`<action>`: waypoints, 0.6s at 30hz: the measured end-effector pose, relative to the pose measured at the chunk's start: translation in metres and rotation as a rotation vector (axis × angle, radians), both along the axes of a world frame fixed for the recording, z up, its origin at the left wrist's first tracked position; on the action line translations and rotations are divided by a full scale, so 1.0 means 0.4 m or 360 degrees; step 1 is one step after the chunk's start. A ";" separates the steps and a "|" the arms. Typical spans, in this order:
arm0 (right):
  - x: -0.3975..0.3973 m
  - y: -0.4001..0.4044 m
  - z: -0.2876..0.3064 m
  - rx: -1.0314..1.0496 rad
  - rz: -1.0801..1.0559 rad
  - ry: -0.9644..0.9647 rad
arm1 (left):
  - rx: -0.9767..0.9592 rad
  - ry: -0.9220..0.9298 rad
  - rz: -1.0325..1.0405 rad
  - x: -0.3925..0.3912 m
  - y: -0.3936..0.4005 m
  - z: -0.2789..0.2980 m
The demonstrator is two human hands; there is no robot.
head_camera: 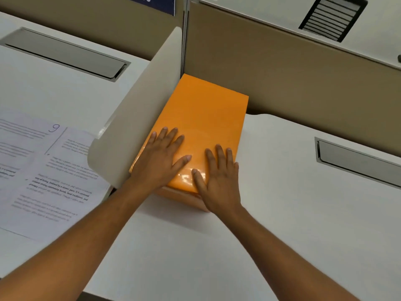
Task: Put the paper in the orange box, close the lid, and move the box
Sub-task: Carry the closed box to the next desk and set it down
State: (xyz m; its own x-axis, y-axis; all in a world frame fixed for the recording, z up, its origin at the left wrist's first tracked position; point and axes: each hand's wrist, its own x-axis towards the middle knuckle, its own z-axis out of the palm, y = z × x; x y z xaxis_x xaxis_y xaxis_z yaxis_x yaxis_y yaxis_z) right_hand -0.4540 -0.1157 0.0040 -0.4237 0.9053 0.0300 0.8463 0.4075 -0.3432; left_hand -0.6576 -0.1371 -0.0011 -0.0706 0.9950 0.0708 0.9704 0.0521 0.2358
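The orange box (pixel 204 118) stands on the white desk (pixel 282 213) with its glossy lid down, its far end against the brown partition and its left side along a cream divider. My left hand (pixel 161 158) lies flat on the near left of the lid, fingers spread. My right hand (pixel 219 177) lies flat on the near right corner, fingers spread, its palm over the box's front edge. Neither hand grips anything. Printed paper sheets (pixel 43 170) lie on the neighbouring desk to the left, beyond the divider.
A cream curved divider (pixel 138 118) separates the two desks. A brown partition wall (pixel 303 79) runs behind the box. Grey cable flaps sit in the left desk (pixel 65 53) and the right desk (pixel 358 161). A black vent (pixel 334 18) shows at top right.
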 end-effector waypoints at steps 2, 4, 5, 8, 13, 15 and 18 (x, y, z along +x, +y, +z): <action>-0.019 0.058 0.000 0.0010 -0.0002 -0.0012 | -0.0017 0.0011 0.0000 -0.015 0.054 0.005; -0.036 0.108 -0.003 0.0014 -0.0003 -0.0025 | -0.0022 0.0004 0.0006 -0.028 0.098 0.008; -0.043 0.128 -0.005 0.0016 0.0008 -0.0031 | -0.0026 0.0003 0.0008 -0.035 0.117 0.008; -0.064 0.186 -0.006 0.0002 0.0029 -0.0050 | -0.0046 0.0020 0.0029 -0.053 0.168 0.017; -0.098 0.297 0.011 0.0035 0.0000 -0.0071 | -0.0038 0.0021 0.0036 -0.085 0.275 0.035; -0.099 0.301 0.004 0.0028 0.0017 -0.0092 | -0.0055 0.0033 0.0047 -0.088 0.280 0.032; -0.098 0.294 -0.006 0.0018 0.0012 -0.0096 | -0.0067 0.0048 0.0042 -0.082 0.272 0.025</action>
